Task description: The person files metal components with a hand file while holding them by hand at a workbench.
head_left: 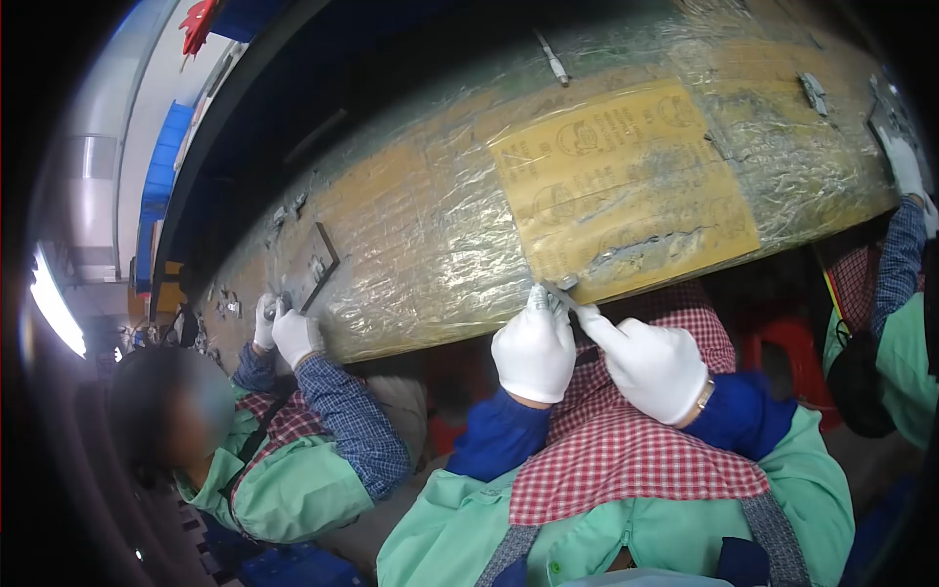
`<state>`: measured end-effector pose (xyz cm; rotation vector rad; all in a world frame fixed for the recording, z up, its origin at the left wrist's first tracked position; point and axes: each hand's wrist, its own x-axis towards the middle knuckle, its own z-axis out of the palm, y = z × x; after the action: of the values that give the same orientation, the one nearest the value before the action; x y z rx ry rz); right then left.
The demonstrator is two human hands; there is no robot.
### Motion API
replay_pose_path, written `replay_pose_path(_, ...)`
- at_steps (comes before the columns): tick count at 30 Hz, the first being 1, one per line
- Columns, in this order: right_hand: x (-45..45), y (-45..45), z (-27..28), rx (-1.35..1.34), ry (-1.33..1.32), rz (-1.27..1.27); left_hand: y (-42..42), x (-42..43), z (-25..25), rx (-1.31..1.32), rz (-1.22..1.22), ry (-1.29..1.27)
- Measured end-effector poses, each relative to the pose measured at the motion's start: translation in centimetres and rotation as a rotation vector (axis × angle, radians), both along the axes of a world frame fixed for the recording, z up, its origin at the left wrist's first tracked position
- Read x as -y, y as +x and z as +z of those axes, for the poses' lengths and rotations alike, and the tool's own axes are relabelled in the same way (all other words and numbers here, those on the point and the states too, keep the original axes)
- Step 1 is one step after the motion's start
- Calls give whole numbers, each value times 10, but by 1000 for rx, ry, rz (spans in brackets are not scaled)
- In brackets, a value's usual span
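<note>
Both of my hands wear white gloves and meet at the table's front edge, by the near edge of a yellow printed sheet [626, 181]. My left hand [535, 344] is closed, its fingertips pinching a small grey metal part [565, 284]. From the right, my right hand [646, 360] reaches to the same spot, its index finger extended along a thin grey strip-like tool [567, 299] that touches the part. What the tool is exactly is too small to tell. Dark grey dust and a ragged mark lie on the sheet just beyond my hands.
A co-worker [284, 430] on the left works with gloved hands beside a dark angled bar [323, 264]. Another person's gloved hand [902, 161] is at the far right. A pen-like tool [553, 61] and a metal piece [813, 93] lie on the plastic-covered table [421, 245].
</note>
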<state>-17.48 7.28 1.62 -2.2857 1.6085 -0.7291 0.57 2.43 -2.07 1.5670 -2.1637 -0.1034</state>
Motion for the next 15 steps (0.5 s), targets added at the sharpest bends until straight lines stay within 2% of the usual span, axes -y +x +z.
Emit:
replay_pose_path(4,-9,-9,-1,14,18,1,-5,2,-1,-103,-40,-80)
replay_pose_path(7,8,9,-1,60,-39,-41,-6,-3,4,-9,63,44)
replay_pose_path(10,8,14,-10,33,-63,-53,-4,0,9,-29,71,118)
replay_pose_path(13,-14,-7,-15,57,-28,-47,-3,1,12,-25,89,111)
replay_pose_path(14,-21,-17,-17,-18,32,-90,-3,2,11,-55,88,103)
replay_pose_path(15,-25,-26,-23,84,-6,-104,-4,4,9,-63,122,111)
